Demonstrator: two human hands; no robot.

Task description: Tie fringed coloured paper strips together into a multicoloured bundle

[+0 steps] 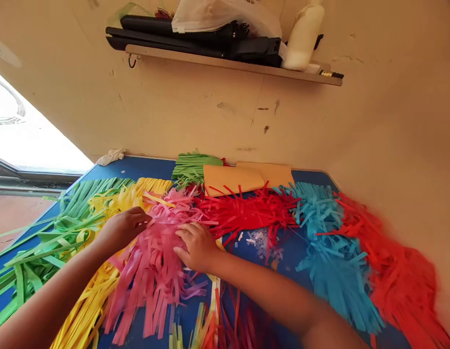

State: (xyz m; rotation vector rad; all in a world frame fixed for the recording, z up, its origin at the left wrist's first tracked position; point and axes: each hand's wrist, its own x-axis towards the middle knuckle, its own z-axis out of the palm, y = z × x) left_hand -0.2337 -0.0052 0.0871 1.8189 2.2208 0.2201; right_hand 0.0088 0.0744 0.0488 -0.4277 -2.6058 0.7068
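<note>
A bundle of pink tissue-paper fringe lies spread on the blue table between my hands. At its upper left edge, my left hand has its fingers bent together on the pink strips. My right hand rests against the right side of the same fringe, its thumb and fingers apart. Yellow fringe and green fringe lie to the left, partly behind my left forearm. Red fringe spreads just beyond my right hand.
Blue fringe and more red fringe lie along the right. Small paper scraps are scattered on the blue table. Orange sheets and green fringe sit by the wall. A loaded shelf hangs above.
</note>
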